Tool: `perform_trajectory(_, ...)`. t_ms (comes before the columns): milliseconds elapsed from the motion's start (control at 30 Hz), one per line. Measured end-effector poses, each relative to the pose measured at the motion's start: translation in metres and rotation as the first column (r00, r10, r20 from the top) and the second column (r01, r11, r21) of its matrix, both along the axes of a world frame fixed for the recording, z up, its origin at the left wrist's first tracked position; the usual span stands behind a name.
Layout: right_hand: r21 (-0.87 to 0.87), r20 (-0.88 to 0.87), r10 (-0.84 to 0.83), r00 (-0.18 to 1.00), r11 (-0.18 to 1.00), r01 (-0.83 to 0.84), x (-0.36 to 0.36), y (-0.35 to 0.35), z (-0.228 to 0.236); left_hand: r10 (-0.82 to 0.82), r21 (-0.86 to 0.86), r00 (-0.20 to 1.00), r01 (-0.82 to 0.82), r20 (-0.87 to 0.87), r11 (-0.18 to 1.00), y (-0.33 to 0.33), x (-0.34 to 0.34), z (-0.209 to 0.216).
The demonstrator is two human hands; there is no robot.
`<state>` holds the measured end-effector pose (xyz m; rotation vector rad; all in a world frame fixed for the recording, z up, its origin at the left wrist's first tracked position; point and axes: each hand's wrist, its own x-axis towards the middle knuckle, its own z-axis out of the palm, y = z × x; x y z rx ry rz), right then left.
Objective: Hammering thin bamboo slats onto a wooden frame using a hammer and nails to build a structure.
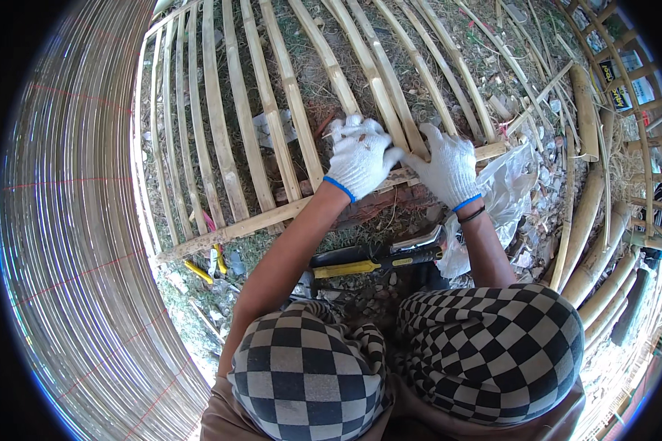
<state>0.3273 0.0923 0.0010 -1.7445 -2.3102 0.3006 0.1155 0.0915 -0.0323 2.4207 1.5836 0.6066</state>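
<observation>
Directly beneath 2 gloved hands (360, 156): bamboo slats (337, 75), near crossbar (257, 223).

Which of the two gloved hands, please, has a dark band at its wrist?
The right hand: a dark band circles its wrist behind the blue glove cuff, while the left hand shows no such band.

The left hand (359, 158) is gloved, back upward, with its fingers (353, 123) curled. The right hand (446, 167), also gloved, is held near it, thumbs turned toward each other. Left forearm (290, 246) and right forearm (488, 250) are angled forward and inward.
</observation>
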Motion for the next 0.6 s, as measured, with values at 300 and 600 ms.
perform_trajectory(300, -0.022, -0.109, 0.029, 0.994, 0.999, -0.032, 0.006, 0.007, 0.004, -0.11, 0.116, 0.993, 0.112, -0.031, 0.987, -0.044, 0.011, 0.0)
perform_trajectory(600, -0.177, -0.077, -0.037, 0.996, 0.984, 0.023, 0.002, 0.022, 0.003, -0.153, 0.065, 0.984, 0.148, 0.088, 0.987, -0.033, 0.008, -0.001)
